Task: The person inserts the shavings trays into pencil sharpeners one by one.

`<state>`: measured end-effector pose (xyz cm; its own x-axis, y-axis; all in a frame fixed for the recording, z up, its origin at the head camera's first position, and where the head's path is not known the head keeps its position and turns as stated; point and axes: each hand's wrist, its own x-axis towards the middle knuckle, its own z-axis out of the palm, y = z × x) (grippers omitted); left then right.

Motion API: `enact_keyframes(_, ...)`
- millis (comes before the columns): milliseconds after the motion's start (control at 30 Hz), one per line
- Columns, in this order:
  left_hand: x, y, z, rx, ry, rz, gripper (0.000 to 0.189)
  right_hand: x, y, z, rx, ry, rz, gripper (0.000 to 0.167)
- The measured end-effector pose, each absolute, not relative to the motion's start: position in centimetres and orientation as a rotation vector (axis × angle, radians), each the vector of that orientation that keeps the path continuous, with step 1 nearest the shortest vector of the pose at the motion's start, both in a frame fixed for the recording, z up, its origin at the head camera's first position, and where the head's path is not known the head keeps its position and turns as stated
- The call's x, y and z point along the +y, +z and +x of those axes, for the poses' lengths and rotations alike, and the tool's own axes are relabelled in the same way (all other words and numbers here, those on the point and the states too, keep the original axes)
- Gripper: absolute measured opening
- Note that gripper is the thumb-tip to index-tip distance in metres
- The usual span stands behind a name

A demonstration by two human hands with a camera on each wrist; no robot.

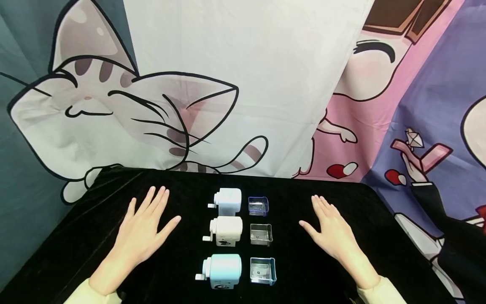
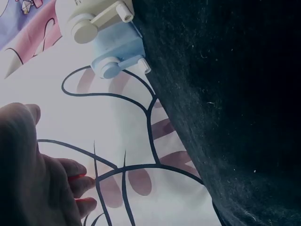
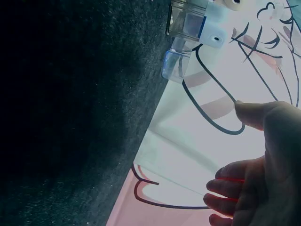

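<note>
Three crank-handled pencil sharpeners stand in a column on the black cloth: a pale blue sharpener (image 1: 229,201) at the back, a cream sharpener (image 1: 229,230) in the middle, a turquoise sharpener (image 1: 225,270) in front. To the right of each lies a clear shavings drawer: a blue-edged drawer (image 1: 258,206), a greyish drawer (image 1: 261,234) and a light-blue drawer (image 1: 263,270). My left hand (image 1: 142,234) is left of the sharpeners, fingers straight and thumb spread, holding nothing. On the drawers' right, my right hand (image 1: 332,230) is likewise outstretched, touching none of these things.
Black velvety cloth (image 1: 171,270) covers the table. Behind it hangs a printed curtain (image 1: 250,84) with a cartoon cat and figures. In the left wrist view, cranks of the cream sharpener (image 2: 96,21) and pale blue sharpener (image 2: 120,49) face my left hand.
</note>
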<state>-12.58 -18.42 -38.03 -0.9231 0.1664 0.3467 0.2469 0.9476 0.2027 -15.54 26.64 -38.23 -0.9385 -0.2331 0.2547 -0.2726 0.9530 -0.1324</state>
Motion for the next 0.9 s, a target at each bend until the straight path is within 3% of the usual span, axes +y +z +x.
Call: enact_keyframes(900,-17.9,-37.5,-16.3,-2.567,-0.503,-0.401,0.051,25.3,-37.4,-20.0,-2.448,0.346,0.509,0.061)
